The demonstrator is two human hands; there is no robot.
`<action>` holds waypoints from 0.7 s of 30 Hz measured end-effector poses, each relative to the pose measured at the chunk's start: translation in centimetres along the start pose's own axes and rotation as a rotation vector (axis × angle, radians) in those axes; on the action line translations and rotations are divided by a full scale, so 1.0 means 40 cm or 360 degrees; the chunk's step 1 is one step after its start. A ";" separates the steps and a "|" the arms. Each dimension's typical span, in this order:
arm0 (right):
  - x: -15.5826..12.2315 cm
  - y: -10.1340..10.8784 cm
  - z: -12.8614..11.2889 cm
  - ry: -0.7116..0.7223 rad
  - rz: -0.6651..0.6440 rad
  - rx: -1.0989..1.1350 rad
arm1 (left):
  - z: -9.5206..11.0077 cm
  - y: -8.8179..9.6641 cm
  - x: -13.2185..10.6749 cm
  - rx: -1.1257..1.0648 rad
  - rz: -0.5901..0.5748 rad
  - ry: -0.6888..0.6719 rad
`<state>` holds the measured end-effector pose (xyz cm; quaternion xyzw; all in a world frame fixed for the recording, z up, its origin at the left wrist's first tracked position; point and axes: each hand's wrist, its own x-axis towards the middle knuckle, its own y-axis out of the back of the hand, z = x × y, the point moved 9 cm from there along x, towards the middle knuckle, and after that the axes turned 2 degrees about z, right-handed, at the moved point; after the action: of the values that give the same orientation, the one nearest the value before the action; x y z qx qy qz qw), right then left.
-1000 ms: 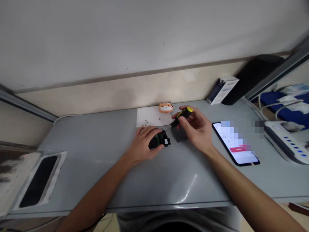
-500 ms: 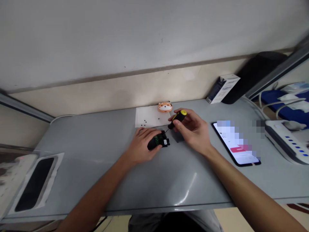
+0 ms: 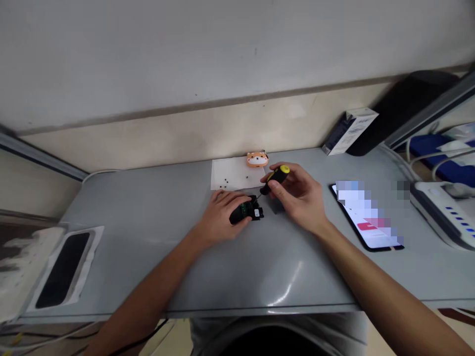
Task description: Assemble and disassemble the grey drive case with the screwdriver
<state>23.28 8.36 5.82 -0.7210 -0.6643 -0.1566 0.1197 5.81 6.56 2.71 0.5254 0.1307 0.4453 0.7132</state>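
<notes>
My left hand [image 3: 222, 213] lies on the grey table [image 3: 148, 207], fingers wrapped round a small black device with a green circuit board [image 3: 248, 211]. My right hand [image 3: 299, 198] grips a black and yellow screwdriver [image 3: 275, 178], its thin tip pointing down at the device. Just behind lies a white paper sheet [image 3: 232, 173] with several tiny black screws on it. A dark flat part [image 3: 276, 206] rests under my right hand beside the device.
An orange and white animal-shaped toy [image 3: 257, 159] sits at the paper's far corner. A lit phone [image 3: 365, 216] lies to the right, a white power strip [image 3: 443, 212] beyond it. A small box [image 3: 351, 129] and dark cylinder [image 3: 403, 111] stand by the wall. A black-windowed tray [image 3: 63, 269] is at left.
The right hand drew the screwdriver closer to the device and more upright. The left hand stayed on the device. The camera shifted slightly.
</notes>
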 end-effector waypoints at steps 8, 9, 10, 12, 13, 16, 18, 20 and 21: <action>0.002 0.001 -0.008 0.0037 0.0000 0.0010 | -0.009 -0.008 0.000 0.0015 -0.0005 0.0030; 0.003 0.002 -0.009 0.0036 0.0004 0.0000 | -0.010 -0.008 0.000 0.0016 -0.0004 0.0034; 0.003 0.002 -0.008 0.0034 0.0006 -0.0010 | -0.010 -0.008 0.000 0.0015 -0.0004 0.0035; 0.002 0.001 -0.007 0.0029 0.0002 -0.0028 | -0.008 -0.008 0.001 0.0009 -0.0005 0.0028; 0.002 0.000 -0.006 0.0025 -0.0003 -0.0031 | -0.007 -0.008 0.001 0.0008 -0.0005 0.0027; -0.001 -0.002 -0.005 0.0008 -0.0013 -0.0041 | -0.009 -0.010 0.002 0.0012 -0.0011 0.0044; -0.002 -0.004 -0.008 0.0010 -0.0016 -0.0044 | -0.011 -0.012 0.002 0.0009 -0.0014 0.0056; -0.002 -0.006 -0.012 0.0011 -0.0016 -0.0058 | -0.013 -0.014 0.002 -0.0005 -0.0021 0.0063; -0.002 -0.007 -0.012 0.0006 -0.0017 -0.0061 | -0.014 -0.015 0.002 -0.0012 -0.0025 0.0064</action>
<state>22.98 8.12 6.22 -0.7193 -0.6649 -0.1712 0.1063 5.80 6.94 1.98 0.5125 0.1475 0.4506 0.7159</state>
